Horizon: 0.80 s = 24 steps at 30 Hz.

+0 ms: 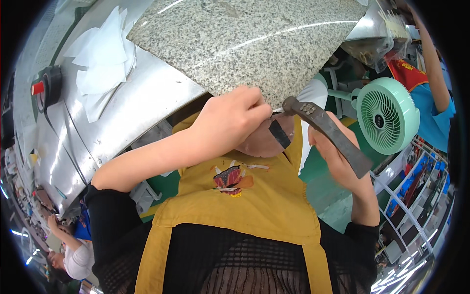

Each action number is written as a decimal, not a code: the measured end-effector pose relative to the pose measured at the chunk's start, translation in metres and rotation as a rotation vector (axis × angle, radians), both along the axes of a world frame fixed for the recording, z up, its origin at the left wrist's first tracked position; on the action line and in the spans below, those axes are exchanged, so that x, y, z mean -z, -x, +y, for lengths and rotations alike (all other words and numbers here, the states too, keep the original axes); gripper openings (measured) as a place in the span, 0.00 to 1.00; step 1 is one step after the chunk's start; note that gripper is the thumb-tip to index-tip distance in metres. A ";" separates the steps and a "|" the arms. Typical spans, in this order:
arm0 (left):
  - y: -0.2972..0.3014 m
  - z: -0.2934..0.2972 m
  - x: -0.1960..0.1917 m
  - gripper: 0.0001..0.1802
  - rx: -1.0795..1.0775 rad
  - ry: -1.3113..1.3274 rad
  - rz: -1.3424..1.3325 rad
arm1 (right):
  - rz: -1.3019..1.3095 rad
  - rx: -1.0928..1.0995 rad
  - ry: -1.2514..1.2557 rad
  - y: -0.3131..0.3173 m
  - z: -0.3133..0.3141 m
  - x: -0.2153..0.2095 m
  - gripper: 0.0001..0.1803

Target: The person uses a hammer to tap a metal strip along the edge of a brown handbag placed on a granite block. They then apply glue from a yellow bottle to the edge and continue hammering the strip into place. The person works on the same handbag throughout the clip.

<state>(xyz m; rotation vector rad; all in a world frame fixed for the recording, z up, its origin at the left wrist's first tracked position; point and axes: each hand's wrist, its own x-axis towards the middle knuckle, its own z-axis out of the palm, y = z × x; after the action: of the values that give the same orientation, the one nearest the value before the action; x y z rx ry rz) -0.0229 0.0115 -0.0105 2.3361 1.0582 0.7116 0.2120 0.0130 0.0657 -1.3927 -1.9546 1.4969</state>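
1. Your black top [205, 264] and the straps of your yellow apron [245, 210] lie nearest the head camera; a coloured picture decorates the apron's front.
2. Your right hand [335, 164] is closed around a dark hammer [329, 130], its handle hidden behind the head. The hammer slants across that hand, round face toward your left hand, flat wedge end down to the right.
3. Your left hand [235, 117] has its fingers bent inward at the near corner of a speckled stone slab [245, 49]. Its fingertips are hidden, so I cannot tell what they grasp. A small pale sliver [277, 110] shows between them and the hammer's face.
4. Below your left hand sits a rounded pinkish piece [257, 139] with a black patch [279, 134], above the apron's picture.
5. To your left, a metal table [147, 88] bears loose white sheets [100, 59] and a black roll [51, 85] with a red centre.
6. To your right, a mint-green fan [379, 120] faces you, near a co-worker's blue sleeve [435, 120]. Another co-worker in a pale shirt [81, 262] shows at the far lower left.
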 end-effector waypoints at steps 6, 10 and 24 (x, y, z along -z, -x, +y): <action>-0.004 -0.005 0.006 0.17 0.033 -0.311 0.083 | -0.211 -0.297 -0.326 -0.003 0.003 -0.002 0.24; -0.004 -0.006 0.006 0.18 0.051 -0.367 0.087 | -0.191 -0.260 -0.141 -0.004 0.008 -0.006 0.25; 0.005 -0.005 0.008 0.15 0.001 -0.354 0.064 | -0.127 -0.165 -0.128 0.006 0.006 -0.005 0.12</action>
<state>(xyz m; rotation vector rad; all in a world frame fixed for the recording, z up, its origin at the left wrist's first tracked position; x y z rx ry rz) -0.0281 0.0066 -0.0183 2.6726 1.0257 0.8905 0.2064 0.0190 0.0703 -1.3291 -2.2497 1.3523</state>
